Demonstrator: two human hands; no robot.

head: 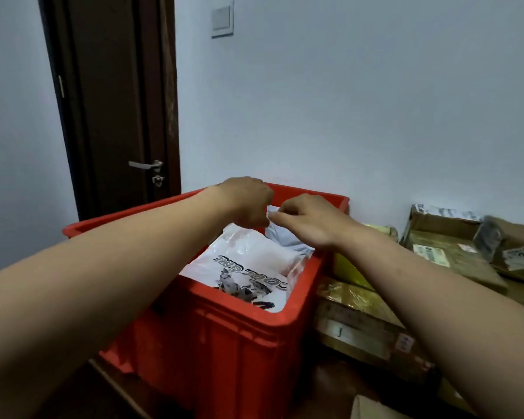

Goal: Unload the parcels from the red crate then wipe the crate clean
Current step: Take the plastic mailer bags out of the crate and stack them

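Observation:
A red plastic crate [230, 337] stands in front of me. Inside lies a clear-wrapped white parcel [254, 261] with a black print, and behind it a grey parcel [285, 237] leans against the far wall. My left hand [248, 201] and my right hand [306, 219] meet over the far side of the crate. Both pinch the top edge of the grey parcel with curled fingers. The crate's floor is hidden by the parcels.
To the right of the crate lie stacked parcels: brown cardboard boxes [448, 252], a yellow package [348, 267] and a plastic-wrapped box [360, 322]. A dark door [115, 101] stands behind the crate on the left, a white wall behind.

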